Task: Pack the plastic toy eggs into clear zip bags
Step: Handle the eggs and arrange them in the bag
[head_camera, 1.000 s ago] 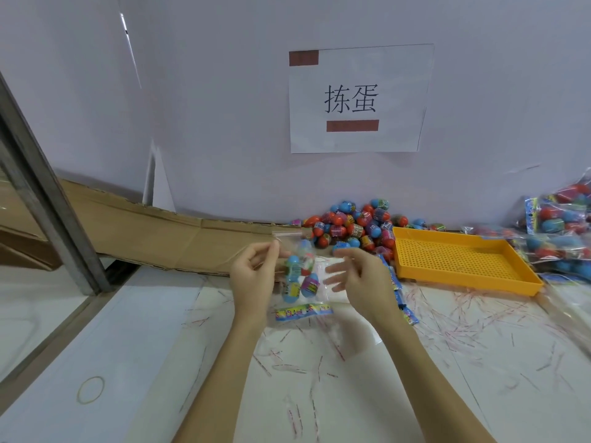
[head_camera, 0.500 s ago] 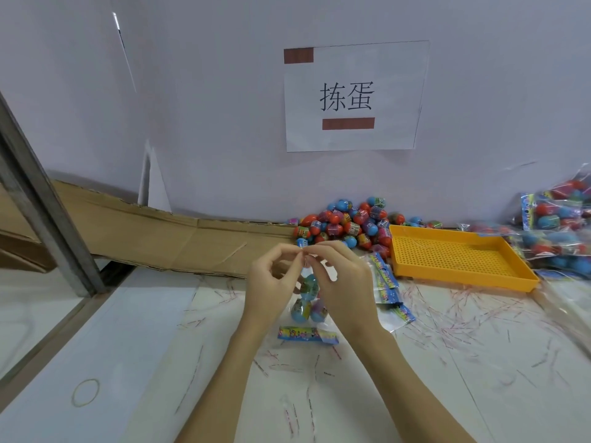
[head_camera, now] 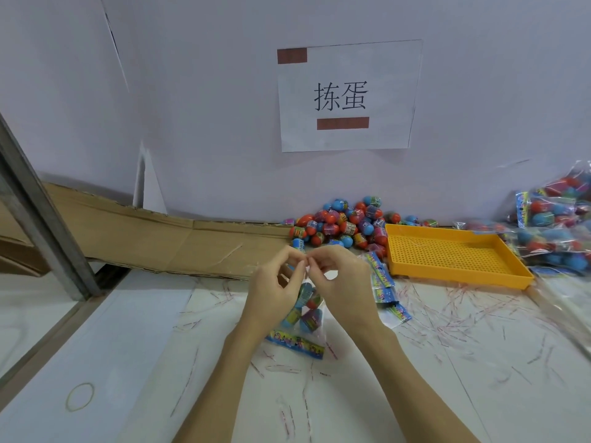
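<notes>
Centre of frame: left hand (head_camera: 275, 289) and right hand (head_camera: 343, 287) raised together, thumbs and forefingers pinching the top edge of a clear zip bag (head_camera: 308, 310). Hanging between the palms, several toy eggs (head_camera: 311, 318) inside, printed blue header strip (head_camera: 295, 343) lowest. Behind, against the wall, a pile of loose eggs (head_camera: 343, 227). Right of it a yellow perforated tray (head_camera: 447, 254). At the right edge, filled bags (head_camera: 556, 231). Lower left, a rubber band (head_camera: 80, 397) on the white table (head_camera: 128, 346).
</notes>
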`<state>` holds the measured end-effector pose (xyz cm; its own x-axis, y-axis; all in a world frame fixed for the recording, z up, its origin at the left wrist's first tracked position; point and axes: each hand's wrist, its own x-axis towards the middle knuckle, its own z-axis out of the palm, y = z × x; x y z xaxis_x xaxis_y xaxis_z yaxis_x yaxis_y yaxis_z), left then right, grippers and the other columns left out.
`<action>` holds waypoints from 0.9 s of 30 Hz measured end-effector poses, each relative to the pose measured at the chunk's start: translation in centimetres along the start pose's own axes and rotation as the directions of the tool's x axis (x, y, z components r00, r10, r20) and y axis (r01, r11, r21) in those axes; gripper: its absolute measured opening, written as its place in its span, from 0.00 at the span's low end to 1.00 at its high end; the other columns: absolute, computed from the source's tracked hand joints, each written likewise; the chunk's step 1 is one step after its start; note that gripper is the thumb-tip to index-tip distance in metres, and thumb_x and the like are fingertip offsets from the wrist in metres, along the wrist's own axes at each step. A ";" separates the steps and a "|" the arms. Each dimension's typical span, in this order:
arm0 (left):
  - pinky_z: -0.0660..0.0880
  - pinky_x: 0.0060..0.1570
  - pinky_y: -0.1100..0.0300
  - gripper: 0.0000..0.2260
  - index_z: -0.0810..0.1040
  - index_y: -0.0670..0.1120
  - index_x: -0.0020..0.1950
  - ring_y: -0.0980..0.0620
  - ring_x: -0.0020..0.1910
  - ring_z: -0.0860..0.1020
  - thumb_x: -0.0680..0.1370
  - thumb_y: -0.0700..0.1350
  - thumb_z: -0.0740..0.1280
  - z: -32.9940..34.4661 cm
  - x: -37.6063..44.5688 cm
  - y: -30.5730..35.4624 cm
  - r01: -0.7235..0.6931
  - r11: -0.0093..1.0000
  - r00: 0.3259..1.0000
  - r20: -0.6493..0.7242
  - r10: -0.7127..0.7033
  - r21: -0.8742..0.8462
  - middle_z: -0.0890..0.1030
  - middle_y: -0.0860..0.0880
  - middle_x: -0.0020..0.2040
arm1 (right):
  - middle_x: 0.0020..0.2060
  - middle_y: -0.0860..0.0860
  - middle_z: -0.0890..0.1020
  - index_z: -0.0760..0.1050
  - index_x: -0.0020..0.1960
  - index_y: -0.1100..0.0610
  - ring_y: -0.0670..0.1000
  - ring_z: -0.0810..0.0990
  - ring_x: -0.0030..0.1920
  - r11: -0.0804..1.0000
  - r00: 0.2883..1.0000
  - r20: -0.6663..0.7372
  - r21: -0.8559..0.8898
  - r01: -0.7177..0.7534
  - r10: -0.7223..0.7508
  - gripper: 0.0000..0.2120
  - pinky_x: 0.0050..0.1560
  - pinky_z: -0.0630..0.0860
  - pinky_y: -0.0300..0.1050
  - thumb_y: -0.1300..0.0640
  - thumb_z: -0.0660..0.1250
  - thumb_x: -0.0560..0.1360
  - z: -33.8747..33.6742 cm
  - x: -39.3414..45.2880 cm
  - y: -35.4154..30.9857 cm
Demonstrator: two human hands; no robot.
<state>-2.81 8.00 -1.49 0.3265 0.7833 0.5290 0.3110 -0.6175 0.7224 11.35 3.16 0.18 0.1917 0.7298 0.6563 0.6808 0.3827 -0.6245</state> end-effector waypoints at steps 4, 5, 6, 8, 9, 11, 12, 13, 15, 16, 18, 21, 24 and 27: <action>0.78 0.40 0.65 0.04 0.80 0.51 0.53 0.54 0.42 0.81 0.83 0.42 0.69 -0.1 0.0 -0.1 0.033 0.999 0.999 -0.020 -0.034 -0.030 0.82 0.58 0.42 | 0.44 0.49 0.85 0.85 0.52 0.58 0.44 0.82 0.43 0.998 0.998 0.056 0.060 0.027 -0.030 0.05 0.46 0.79 0.34 0.62 0.74 0.76 -0.2 0.2 0.1; 0.79 0.41 0.64 0.04 0.80 0.50 0.53 0.54 0.42 0.81 0.83 0.42 0.68 -0.2 0.0 -0.1 0.035 0.999 0.999 -0.013 -0.035 -0.032 0.82 0.58 0.42 | 0.44 0.49 0.85 0.85 0.52 0.58 0.44 0.82 0.43 0.998 0.997 0.059 0.047 0.041 -0.044 0.05 0.46 0.79 0.34 0.62 0.74 0.76 -0.3 0.2 0.2; 0.79 0.41 0.64 0.04 0.80 0.50 0.53 0.53 0.42 0.81 0.83 0.41 0.68 -0.3 0.0 -0.1 0.031 0.999 1.000 0.001 -0.031 -0.030 0.82 0.57 0.42 | 0.44 0.49 0.85 0.85 0.51 0.58 0.44 0.82 0.42 0.998 0.997 0.054 0.027 0.056 -0.058 0.05 0.46 0.79 0.34 0.62 0.74 0.76 -0.3 0.2 0.2; 0.79 0.41 0.64 0.03 0.80 0.49 0.52 0.53 0.41 0.81 0.83 0.41 0.68 -0.3 -0.1 -0.1 0.010 1.000 1.000 0.028 -0.009 -0.010 0.82 0.56 0.42 | 0.42 0.49 0.84 0.85 0.49 0.59 0.44 0.81 0.41 0.996 0.996 0.046 -0.019 0.082 -0.081 0.04 0.45 0.78 0.34 0.64 0.74 0.76 -0.4 0.2 0.3; 0.79 0.41 0.64 0.03 0.80 0.49 0.52 0.53 0.42 0.81 0.83 0.41 0.68 -0.4 -0.1 0.0 -0.002 1.000 0.999 0.038 0.001 0.003 0.82 0.56 0.42 | 0.41 0.48 0.83 0.85 0.48 0.58 0.45 0.80 0.40 0.995 0.995 0.045 -0.042 0.096 -0.094 0.03 0.44 0.78 0.35 0.64 0.74 0.75 -0.3 0.2 0.4; 0.79 0.41 0.63 0.04 0.80 0.50 0.52 0.54 0.42 0.81 0.83 0.41 0.68 -0.3 -0.2 0.1 -0.013 1.000 0.999 0.053 0.012 0.018 0.82 0.56 0.43 | 0.40 0.48 0.82 0.83 0.46 0.58 0.45 0.79 0.39 0.993 0.994 0.033 -0.060 0.103 -0.101 0.04 0.43 0.77 0.36 0.65 0.74 0.74 -0.2 0.1 0.4; 0.80 0.41 0.62 0.04 0.80 0.50 0.53 0.53 0.42 0.81 0.83 0.41 0.68 -0.4 -0.3 0.1 -0.016 1.000 0.998 0.058 0.015 0.016 0.82 0.57 0.43 | 0.39 0.47 0.82 0.83 0.46 0.58 0.45 0.79 0.40 0.996 0.996 0.026 -0.040 0.086 -0.084 0.04 0.43 0.77 0.36 0.65 0.74 0.74 -0.1 0.1 0.4; 0.80 0.41 0.61 0.04 0.80 0.50 0.53 0.53 0.43 0.81 0.83 0.41 0.68 -0.4 -0.3 0.2 -0.021 1.000 0.998 0.064 0.020 0.009 0.82 0.58 0.43 | 0.39 0.47 0.82 0.83 0.45 0.57 0.45 0.79 0.40 0.999 0.999 0.020 0.000 0.051 -0.051 0.04 0.42 0.78 0.36 0.65 0.74 0.74 -0.1 0.1 0.3; 0.80 0.41 0.59 0.05 0.80 0.50 0.53 0.52 0.43 0.81 0.83 0.41 0.67 -0.4 -0.2 0.4 -0.027 1.000 0.997 0.071 0.027 -0.014 0.81 0.59 0.43 | 0.39 0.46 0.83 0.83 0.46 0.56 0.46 0.82 0.41 0.992 0.998 0.030 0.117 -0.051 0.047 0.05 0.43 0.79 0.36 0.65 0.72 0.75 -0.1 0.2 0.4; 0.81 0.41 0.59 0.05 0.80 0.51 0.52 0.52 0.43 0.81 0.83 0.41 0.67 -0.4 -0.2 0.5 -0.022 0.999 0.997 0.068 0.024 -0.026 0.81 0.59 0.43 | 0.39 0.46 0.84 0.83 0.46 0.56 0.47 0.83 0.42 0.980 0.995 0.054 0.172 -0.096 0.088 0.05 0.43 0.79 0.35 0.65 0.72 0.76 -0.3 0.2 0.5; 0.81 0.42 0.57 0.05 0.79 0.51 0.51 0.52 0.43 0.81 0.83 0.41 0.67 -0.4 -0.2 0.6 0.006 0.999 0.998 0.055 -0.004 -0.040 0.81 0.58 0.42 | 0.39 0.45 0.85 0.84 0.48 0.56 0.46 0.84 0.42 0.962 0.989 0.100 0.241 -0.132 0.111 0.05 0.44 0.79 0.34 0.64 0.71 0.77 -0.6 0.4 0.6; 0.81 0.41 0.57 0.04 0.79 0.49 0.51 0.52 0.41 0.80 0.83 0.41 0.67 -0.4 -0.2 0.5 0.045 0.999 0.997 0.060 -0.043 -0.029 0.81 0.55 0.41 | 0.41 0.46 0.86 0.84 0.51 0.57 0.46 0.84 0.43 0.959 0.988 0.129 0.258 -0.121 0.090 0.04 0.45 0.81 0.37 0.63 0.72 0.77 -0.7 0.4 0.6; 0.80 0.39 0.60 0.03 0.80 0.47 0.52 0.52 0.40 0.80 0.83 0.41 0.67 -0.6 -0.3 0.5 0.050 0.999 0.997 0.064 -0.049 -0.013 0.81 0.53 0.41 | 0.42 0.46 0.86 0.84 0.52 0.57 0.46 0.84 0.44 0.971 0.989 0.131 0.219 -0.097 0.070 0.04 0.47 0.82 0.39 0.60 0.74 0.77 -0.5 0.3 0.5; 0.80 0.40 0.58 0.03 0.80 0.47 0.52 0.52 0.41 0.80 0.83 0.41 0.67 -0.8 -0.2 0.6 0.042 0.999 0.997 0.064 -0.041 -0.009 0.82 0.53 0.42 | 0.42 0.46 0.86 0.85 0.51 0.58 0.45 0.85 0.44 0.978 0.991 0.120 0.193 -0.080 0.057 0.04 0.47 0.82 0.39 0.62 0.73 0.77 -0.6 0.4 0.6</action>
<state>-3.37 7.51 -0.78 0.3696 0.8017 0.4697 0.3160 -0.5838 0.7479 12.32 3.36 0.35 0.1438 0.8132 0.5639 0.5139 0.4256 -0.7448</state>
